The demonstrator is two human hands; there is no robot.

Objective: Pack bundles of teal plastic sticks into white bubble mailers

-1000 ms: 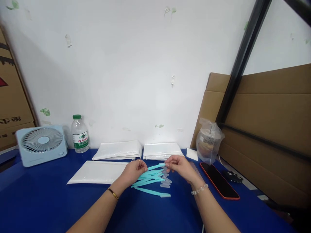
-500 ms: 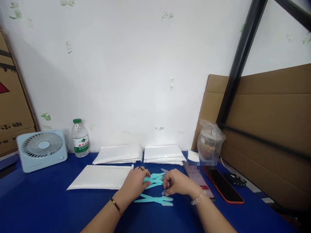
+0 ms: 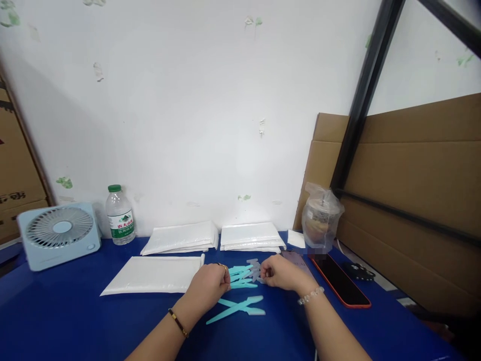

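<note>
My left hand [image 3: 208, 287] and my right hand [image 3: 280, 273] hold a bunch of teal plastic razors [image 3: 242, 275] between them just above the blue table [image 3: 75, 326]. The left fingers pinch the handle ends and the right fingers pinch the clear-capped heads. Two more teal razors [image 3: 240, 306] lie crossed on the table just in front of the hands. A white padded envelope [image 3: 156, 273] lies flat to the left of my left hand.
Two stacks of white envelopes [image 3: 182, 236] [image 3: 251, 235] lie by the wall. A water bottle [image 3: 119, 215] and small blue fan [image 3: 58, 234] stand at the left. At the right are a bagged drink cup [image 3: 319, 220], a phone [image 3: 340, 286] and cardboard panels [image 3: 413, 195].
The hands dropped to the table, left two razors lying in front, and have lifted the rest of the bunch slightly again.
</note>
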